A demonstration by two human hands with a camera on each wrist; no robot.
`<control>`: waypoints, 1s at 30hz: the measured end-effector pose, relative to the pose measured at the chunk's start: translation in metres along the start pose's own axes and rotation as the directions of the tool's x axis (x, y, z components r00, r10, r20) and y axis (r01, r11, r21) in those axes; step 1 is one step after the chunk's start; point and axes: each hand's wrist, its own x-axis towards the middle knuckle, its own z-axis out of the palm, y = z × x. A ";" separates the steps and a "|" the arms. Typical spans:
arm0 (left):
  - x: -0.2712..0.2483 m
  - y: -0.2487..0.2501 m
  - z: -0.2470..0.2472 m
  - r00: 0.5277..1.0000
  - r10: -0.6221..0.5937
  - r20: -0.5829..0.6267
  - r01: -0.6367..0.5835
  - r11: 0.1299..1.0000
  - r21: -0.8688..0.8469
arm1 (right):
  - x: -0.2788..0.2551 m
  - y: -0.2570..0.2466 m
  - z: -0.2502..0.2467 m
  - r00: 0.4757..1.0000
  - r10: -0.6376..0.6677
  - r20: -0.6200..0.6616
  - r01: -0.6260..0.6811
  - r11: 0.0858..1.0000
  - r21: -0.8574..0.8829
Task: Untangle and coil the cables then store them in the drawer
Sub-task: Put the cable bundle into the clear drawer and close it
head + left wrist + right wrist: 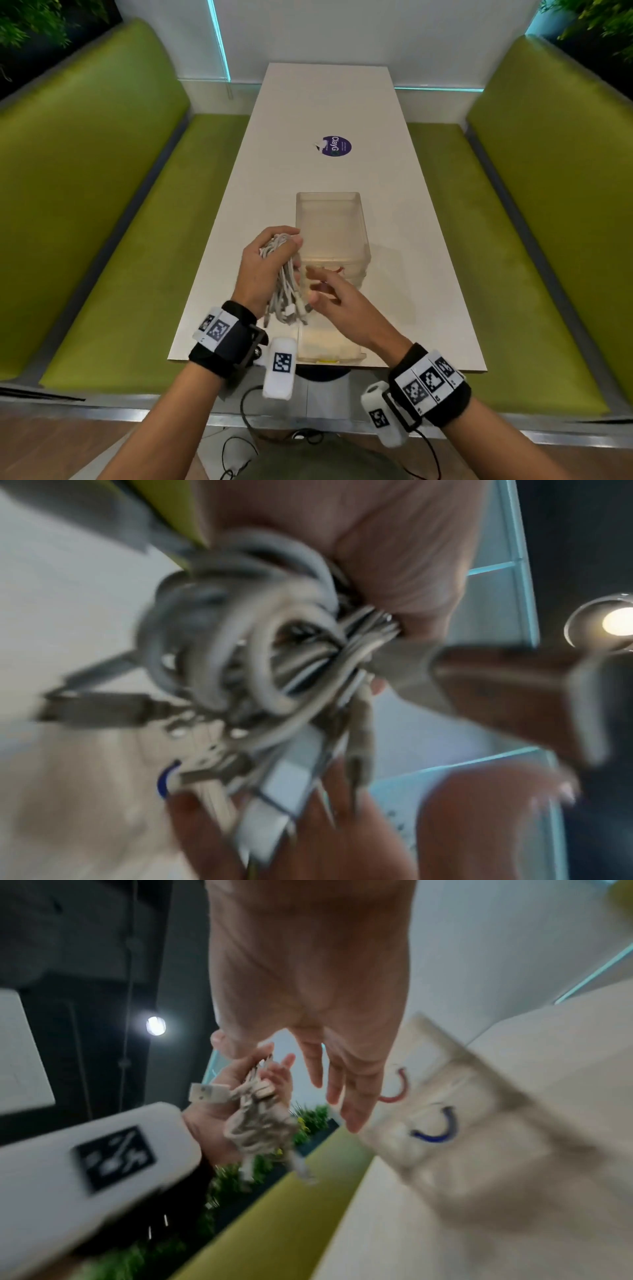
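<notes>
While our left hand (263, 270) curled around the tangled cables (284, 284) at nine o'clock of the drawer box (332, 222), our right hand (337, 305) hovered spread and empty. We judged the bundle light, limp and springy, best taken by one loose plug end.

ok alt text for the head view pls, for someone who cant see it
A person's left hand grips a tangled bundle of white cables above a white table, while the open right hand reaches toward it. Behind the hands stands a translucent plastic drawer unit, between green benches.
</notes>
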 end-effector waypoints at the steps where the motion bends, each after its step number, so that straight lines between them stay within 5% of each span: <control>1: -0.006 0.001 0.009 1.000 0.030 -0.002 -0.030 0.999 -0.043 | 0.003 -0.010 0.003 0.999 -0.015 0.047 0.012 0.998 0.063; 5: -0.020 0.000 0.032 0.996 0.074 -0.047 -0.083 0.973 -0.214 | 0.008 -0.027 0.002 0.994 -0.028 0.109 0.007 0.983 0.185; 14: -0.015 -0.022 0.030 0.981 0.156 0.115 -0.175 0.967 0.187 | 0.004 -0.020 0.000 0.995 0.030 -0.092 -0.020 0.994 0.105; 19: -0.011 -0.025 0.036 0.987 0.117 0.111 -0.134 0.977 0.164 | 0.004 -0.018 0.003 0.983 0.071 -0.172 -0.046 0.988 0.144; 23: 0.001 -0.024 0.019 0.986 0.153 0.064 -0.164 0.954 0.249 | 0.010 -0.001 -0.015 0.980 0.152 -0.127 -0.166 0.980 -0.111; 25: 0.009 -0.022 0.011 0.986 0.158 0.062 -0.169 0.934 0.315 | 0.014 0.016 -0.024 0.958 0.269 -0.102 -0.288 0.883 -0.370; 27: 0.019 -0.023 0.008 0.983 0.128 0.130 -0.174 0.871 0.459 | 0.016 0.031 -0.025 0.901 0.420 -0.106 -0.388 0.675 -0.627; 30: 0.035 -0.035 0.007 0.955 -0.019 0.296 -0.204 0.684 0.700 | 0.022 0.039 -0.013 0.880 0.450 -0.153 -0.348 0.391 -0.852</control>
